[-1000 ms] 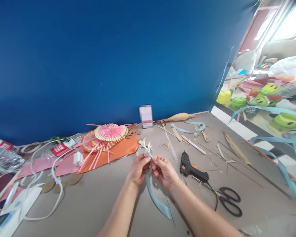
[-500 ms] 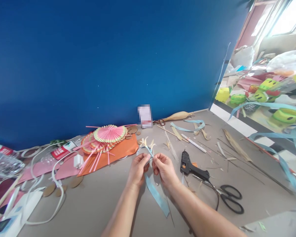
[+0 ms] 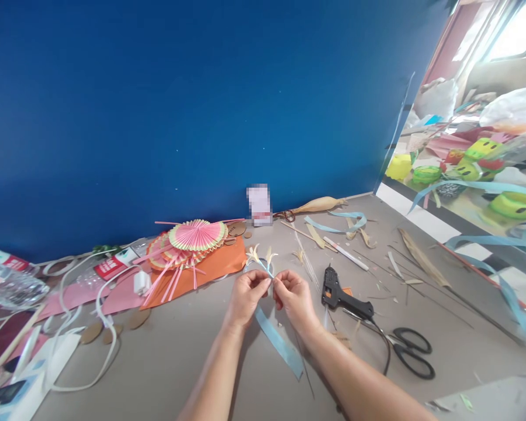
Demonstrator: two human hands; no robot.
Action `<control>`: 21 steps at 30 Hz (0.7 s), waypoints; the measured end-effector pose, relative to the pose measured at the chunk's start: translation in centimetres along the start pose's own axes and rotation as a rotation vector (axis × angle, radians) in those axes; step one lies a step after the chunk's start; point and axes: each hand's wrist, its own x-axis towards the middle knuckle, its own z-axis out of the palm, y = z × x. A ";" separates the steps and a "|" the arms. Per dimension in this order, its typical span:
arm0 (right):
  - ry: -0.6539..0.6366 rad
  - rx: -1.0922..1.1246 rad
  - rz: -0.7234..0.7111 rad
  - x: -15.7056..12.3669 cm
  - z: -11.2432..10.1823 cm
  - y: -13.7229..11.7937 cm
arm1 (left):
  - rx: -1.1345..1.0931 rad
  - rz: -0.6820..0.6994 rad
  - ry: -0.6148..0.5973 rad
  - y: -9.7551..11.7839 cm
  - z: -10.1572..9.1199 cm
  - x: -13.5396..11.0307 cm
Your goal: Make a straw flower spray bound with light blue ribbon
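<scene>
My left hand (image 3: 248, 295) and my right hand (image 3: 294, 298) meet fingertip to fingertip above the table, both closed in a pinch. Between them are thin stems wrapped in light blue ribbon, topped by small cream flowers (image 3: 255, 256) that spread above my fingers. From beneath my left hand a loose tail of blue ribbon (image 3: 280, 344) slants down to the right. A thin dark wire (image 3: 305, 368) runs downward below my right hand. My fingers hide exactly where ribbon and stem cross.
To the right lie a black glue gun (image 3: 344, 299), black-handled scissors (image 3: 414, 351) and a white pen (image 3: 345, 253). Pink paper fans (image 3: 197, 237) rest on orange sheet material (image 3: 219, 263) at left, near plastic bottles (image 3: 114, 263) and a white cable (image 3: 100, 374). A blue panel (image 3: 263, 105) stands behind.
Both hands keep their pinch in nearly the same place. The ribbon tail has swung slightly, and the whole view has shifted a little.
</scene>
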 end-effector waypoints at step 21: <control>-0.066 0.013 0.113 0.2 -0.2 -0.2 | 0.007 0.024 0.041 -0.1 0.1 0.1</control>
